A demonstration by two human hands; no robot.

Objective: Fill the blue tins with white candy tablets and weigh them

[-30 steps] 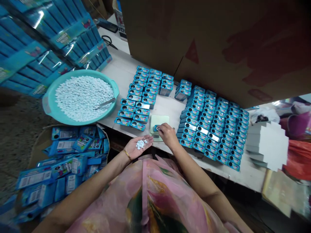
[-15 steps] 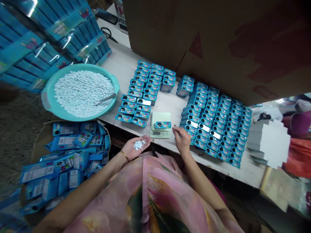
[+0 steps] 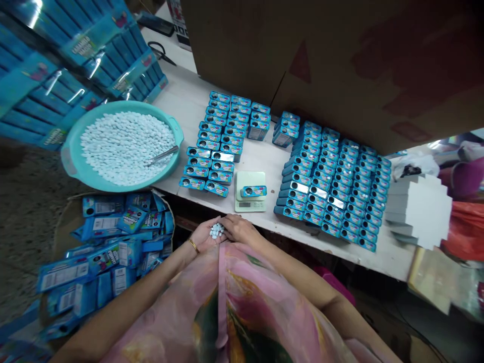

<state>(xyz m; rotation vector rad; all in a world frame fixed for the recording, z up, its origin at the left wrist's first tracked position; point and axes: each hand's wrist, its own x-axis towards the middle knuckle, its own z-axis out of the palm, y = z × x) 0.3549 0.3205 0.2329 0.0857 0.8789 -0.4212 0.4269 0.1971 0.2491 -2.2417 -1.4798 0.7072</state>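
Small pale blue-white candies (image 3: 216, 231) lie in a little heap on my left hand (image 3: 206, 236), which is cupped palm up just off the table edge. My right hand (image 3: 239, 228) reaches across the left one's fingers, its own fingers laid out beside the heap and touching its edge. Whether any candy is under those fingertips is hidden. Directly beyond both hands, a pale green kitchen scale (image 3: 246, 195) carries one blue candy tin (image 3: 254, 191). The scale's display is too small to read.
Left stands a turquoise basin (image 3: 69, 164) of candies with a metal spoon (image 3: 162, 156). Below it, a carton (image 3: 62, 217) holds blue packs. Rows of blue tins (image 3: 215, 136) flank the scale, with a larger block (image 3: 336, 191) rightward. A large cardboard box (image 3: 321, 65) rises behind.
My right hand has moved left from beside the scale to the candies in my left palm. The left hand has drawn slightly nearer my body. The view has shifted a little.
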